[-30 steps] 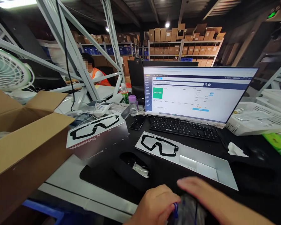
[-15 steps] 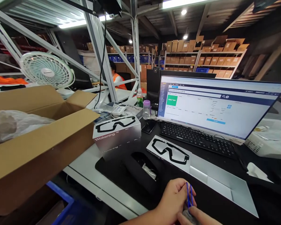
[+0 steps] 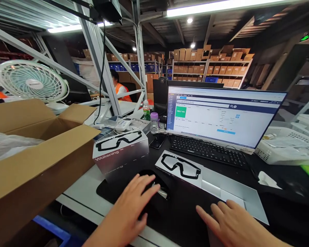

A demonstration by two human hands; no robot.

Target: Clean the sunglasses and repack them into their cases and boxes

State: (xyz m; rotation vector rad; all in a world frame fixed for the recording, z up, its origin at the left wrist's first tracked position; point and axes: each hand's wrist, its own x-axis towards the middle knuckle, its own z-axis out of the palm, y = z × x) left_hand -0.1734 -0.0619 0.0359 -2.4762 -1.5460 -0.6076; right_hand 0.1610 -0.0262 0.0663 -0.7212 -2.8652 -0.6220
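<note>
My left hand (image 3: 130, 202) reaches over a black zip-style case (image 3: 157, 206), its fingers spread above the case's opening. Inside the case, a pale, shiny item (image 3: 161, 192) shows in part; my fingers cover some of it. Nearer the desk's front, my right hand (image 3: 226, 219) is low over the black mat, index finger stretched out and the others bent. A dark grey item (image 3: 213, 237) shows partly beneath it; its kind and whether I touch it are unclear. Beyond lies an open silver box (image 3: 237, 192) with a lid printed with black goggles (image 3: 180, 166).
A closed "Wakening" box (image 3: 121, 154) stands left of the case. A large open carton (image 3: 46, 161) fills the left side. Behind are a keyboard (image 3: 206, 151), monitor (image 3: 224, 116), phone (image 3: 158, 141) and purple-capped bottle (image 3: 154, 123). A white basket (image 3: 285, 147) stands at right.
My hands were together at a small grey item with blue cord; now they are apart. The left has moved left over the case, the right rightward. The blue cord no longer shows. The view has shifted right.
</note>
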